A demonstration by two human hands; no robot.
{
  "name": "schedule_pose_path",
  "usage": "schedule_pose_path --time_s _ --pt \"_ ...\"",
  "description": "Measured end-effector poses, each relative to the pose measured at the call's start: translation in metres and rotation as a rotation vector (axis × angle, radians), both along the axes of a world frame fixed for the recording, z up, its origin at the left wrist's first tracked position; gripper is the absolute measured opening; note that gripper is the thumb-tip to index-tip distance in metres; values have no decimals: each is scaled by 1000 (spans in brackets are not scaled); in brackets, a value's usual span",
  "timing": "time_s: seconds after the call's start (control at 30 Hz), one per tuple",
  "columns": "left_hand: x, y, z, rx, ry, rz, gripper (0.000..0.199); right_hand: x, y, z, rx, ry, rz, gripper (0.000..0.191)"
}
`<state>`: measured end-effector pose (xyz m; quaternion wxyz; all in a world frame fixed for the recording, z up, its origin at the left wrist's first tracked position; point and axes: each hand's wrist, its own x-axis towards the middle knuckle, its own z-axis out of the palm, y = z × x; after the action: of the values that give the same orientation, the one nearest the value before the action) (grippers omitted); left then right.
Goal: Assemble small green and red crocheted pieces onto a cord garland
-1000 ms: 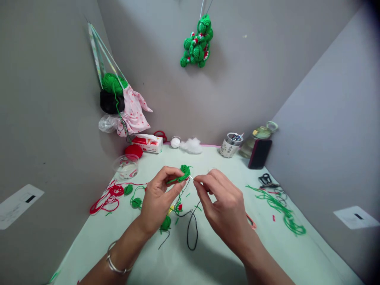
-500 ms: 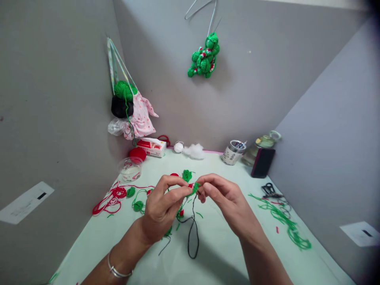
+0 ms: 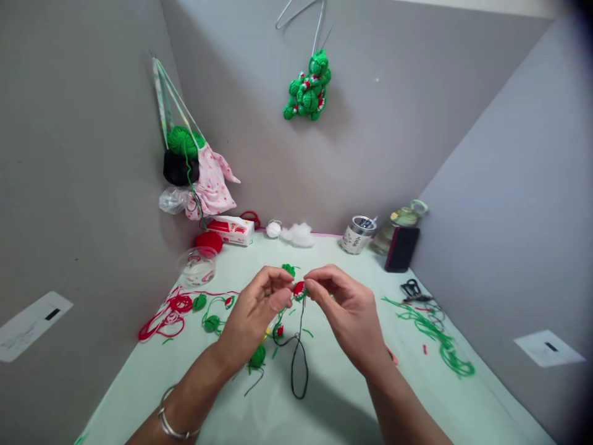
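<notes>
A small red, white and green crochet piece (image 3: pixel 299 290) is pinched between the thumb and fingers of my right hand (image 3: pixel 345 312), above the middle of the table. My left hand (image 3: pixel 259 309) is just left of it, thumb and index finger parted around a gap, and seems to hold nothing. A dark yarn strand (image 3: pixel 300 371) hangs from the piece and loops down to the cloth. Beneath and beside my left hand lie a green crochet ball (image 3: pixel 257 356) and a small red-and-green piece (image 3: pixel 278 331). Another green piece (image 3: pixel 288 270) lies behind the hands.
Red yarn (image 3: pixel 178 304) and green balls (image 3: pixel 212 323) lie left; green strands (image 3: pixel 445 340) and black scissors (image 3: pixel 412 289) right. Along the back are a plastic tub (image 3: pixel 198 267), tissue pack (image 3: pixel 231 231), white stuffing (image 3: pixel 299 235), tin (image 3: pixel 358 235) and phone (image 3: pixel 402 250). A green crochet figure (image 3: pixel 308 93) hangs above.
My left fingers have come off the crochet piece and spread apart. The piece has turned, showing more red, and stays in my right hand. The whole view has shifted slightly.
</notes>
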<state>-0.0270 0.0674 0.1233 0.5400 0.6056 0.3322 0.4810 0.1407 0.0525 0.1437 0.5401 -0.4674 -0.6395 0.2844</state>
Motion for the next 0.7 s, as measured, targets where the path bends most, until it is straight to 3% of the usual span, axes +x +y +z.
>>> schedule_pose_path --time_s 0.23,0.37,0.47,0.57,0.7 --pt "7 3 -8 -71 -68 -28 13 1 1 -6 69 -43 61 10" --pt "4 9 -12 -123 -168 -45 12 3 2 -7 259 -212 163 20" --pt "0 12 -12 -103 -137 -36 13 -1 1 -9 369 -294 119 24" --pt "-7 15 -10 -77 -29 -24 17 -3 -1 -7 282 -209 110 16" --pt "-20 24 -8 -56 59 65 19 25 -3 9 -10 251 281 10"
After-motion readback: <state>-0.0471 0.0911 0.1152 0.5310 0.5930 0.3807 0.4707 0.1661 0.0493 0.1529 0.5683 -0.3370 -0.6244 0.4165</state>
